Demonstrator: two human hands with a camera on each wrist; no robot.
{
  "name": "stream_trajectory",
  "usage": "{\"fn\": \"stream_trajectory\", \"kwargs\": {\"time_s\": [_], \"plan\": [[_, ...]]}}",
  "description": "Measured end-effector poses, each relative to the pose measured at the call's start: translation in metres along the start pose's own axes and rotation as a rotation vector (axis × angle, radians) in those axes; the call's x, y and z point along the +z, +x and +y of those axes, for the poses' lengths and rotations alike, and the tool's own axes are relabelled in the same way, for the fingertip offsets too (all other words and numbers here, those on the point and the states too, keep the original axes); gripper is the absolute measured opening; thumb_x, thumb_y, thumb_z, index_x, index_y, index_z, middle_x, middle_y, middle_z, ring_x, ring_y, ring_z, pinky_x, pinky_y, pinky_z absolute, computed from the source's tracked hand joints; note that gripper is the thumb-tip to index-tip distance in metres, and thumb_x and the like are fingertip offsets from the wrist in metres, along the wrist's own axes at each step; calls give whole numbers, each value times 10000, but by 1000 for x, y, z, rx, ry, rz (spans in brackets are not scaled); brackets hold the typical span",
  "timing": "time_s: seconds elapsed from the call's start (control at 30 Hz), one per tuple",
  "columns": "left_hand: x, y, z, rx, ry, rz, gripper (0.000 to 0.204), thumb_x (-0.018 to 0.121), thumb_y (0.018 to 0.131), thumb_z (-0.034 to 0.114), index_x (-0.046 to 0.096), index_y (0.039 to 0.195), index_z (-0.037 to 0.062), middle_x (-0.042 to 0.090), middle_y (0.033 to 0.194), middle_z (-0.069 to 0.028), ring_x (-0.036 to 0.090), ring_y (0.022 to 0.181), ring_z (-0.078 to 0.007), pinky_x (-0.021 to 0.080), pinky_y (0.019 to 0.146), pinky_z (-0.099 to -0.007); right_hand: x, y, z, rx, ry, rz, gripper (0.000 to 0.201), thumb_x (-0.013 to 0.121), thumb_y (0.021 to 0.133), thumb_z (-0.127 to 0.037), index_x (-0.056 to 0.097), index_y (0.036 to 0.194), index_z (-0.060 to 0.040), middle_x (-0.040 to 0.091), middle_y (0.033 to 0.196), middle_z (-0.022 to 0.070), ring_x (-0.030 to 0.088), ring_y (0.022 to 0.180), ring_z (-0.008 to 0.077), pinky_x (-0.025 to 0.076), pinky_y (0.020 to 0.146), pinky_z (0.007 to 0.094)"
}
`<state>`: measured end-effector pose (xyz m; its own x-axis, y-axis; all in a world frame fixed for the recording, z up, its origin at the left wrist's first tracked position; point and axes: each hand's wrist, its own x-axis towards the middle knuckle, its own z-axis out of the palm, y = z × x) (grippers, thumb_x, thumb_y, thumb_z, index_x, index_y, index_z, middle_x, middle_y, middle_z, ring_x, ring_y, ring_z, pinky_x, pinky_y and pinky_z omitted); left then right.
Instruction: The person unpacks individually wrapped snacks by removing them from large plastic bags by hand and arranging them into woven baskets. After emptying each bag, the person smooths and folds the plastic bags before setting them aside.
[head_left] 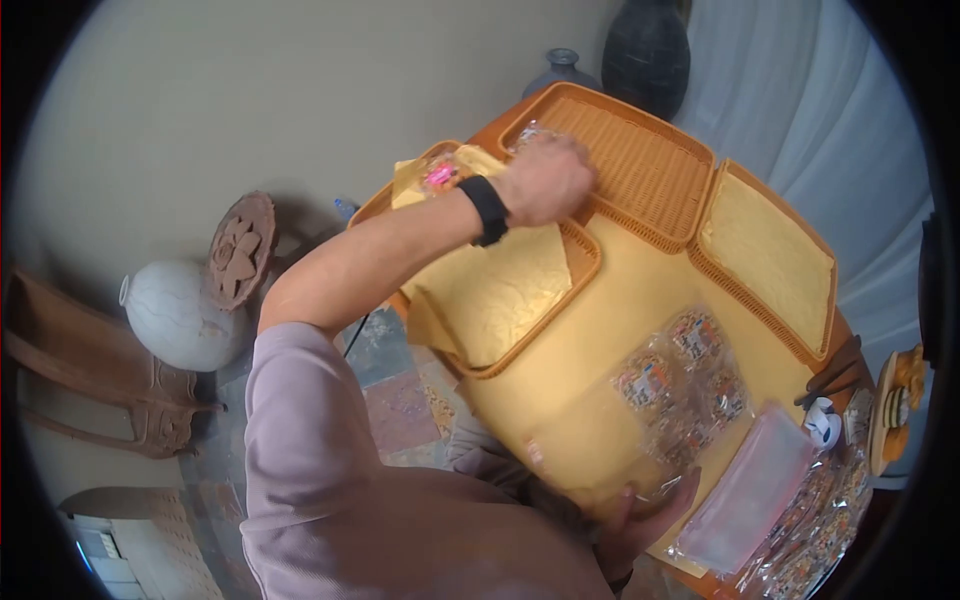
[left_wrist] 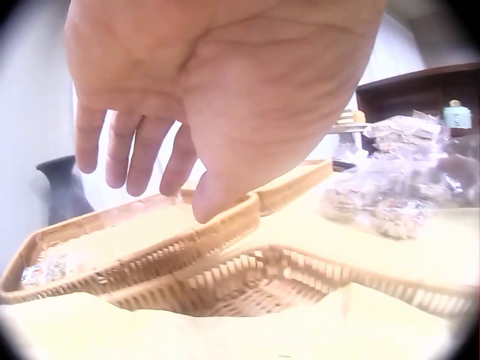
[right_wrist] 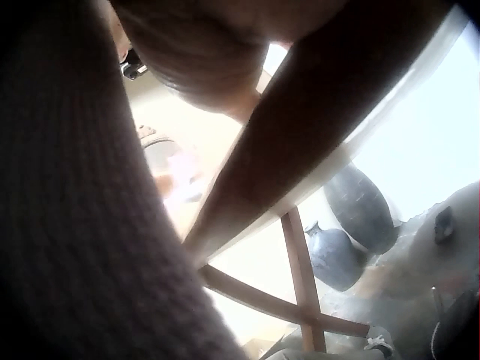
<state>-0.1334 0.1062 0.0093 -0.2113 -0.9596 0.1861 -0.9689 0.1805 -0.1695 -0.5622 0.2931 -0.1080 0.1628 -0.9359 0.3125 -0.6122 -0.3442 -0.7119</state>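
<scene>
My left hand, with a black band at its wrist, is over the left end of the back wicker basket. In the left wrist view its fingers hang apart and loosely bent, holding nothing. A small clear packet with colourful bits lies in that basket beside the hand. My right hand is low at the table's near edge, thumb and fingers spread apart. Just beyond it lie several clear packets of colourful bits. Dark sleeve and table edge cover much of the right wrist view.
A paper-lined basket at left holds a pink-labelled packet. Another lined basket stands at right. Clear plastic sleeves, a white tape dispenser and more packets lie near right. Vases stand behind the table.
</scene>
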Motion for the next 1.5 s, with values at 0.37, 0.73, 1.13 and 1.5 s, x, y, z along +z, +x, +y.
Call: {"fn": "stream_trajectory", "kwargs": {"time_s": [0.37,0.73,1.13,1.5], "plan": [[-58,-109,151,403,-106,6,126,632,821,163,621,813,38,603,816,-83,615,867,-246,529,750,-381,-1,-4,5,-83,21,-7,808,652,963,-212,210,1583,61,236,1640,271,259,1520,411,231,1241,519],[-32,-212,262,347,-576,-79,344,658,884,120,656,1150,-100,598,1347,-257,488,1395,-375,460,1135,-424,-5,-6,7,-88,184,3,839,691,936,-275,240,1539,95,197,1636,344,230,1508,509,215,1224,557],[2,-135,286,-306,-1254,16,299,566,1028,82,543,1296,-48,708,1022,-180,701,846,-292,554,757,-369,-8,-7,5,-73,124,4,816,649,967,-340,256,1521,112,224,1614,364,268,1474,536,243,1202,578],[20,-113,305,-685,-1891,-205,267,683,1016,204,545,1108,-4,670,874,-53,667,788,-100,527,646,-231,-8,-1,-7,-22,250,-42,795,650,923,-193,267,1541,129,334,1584,332,343,1480,453,261,1224,501]]}}
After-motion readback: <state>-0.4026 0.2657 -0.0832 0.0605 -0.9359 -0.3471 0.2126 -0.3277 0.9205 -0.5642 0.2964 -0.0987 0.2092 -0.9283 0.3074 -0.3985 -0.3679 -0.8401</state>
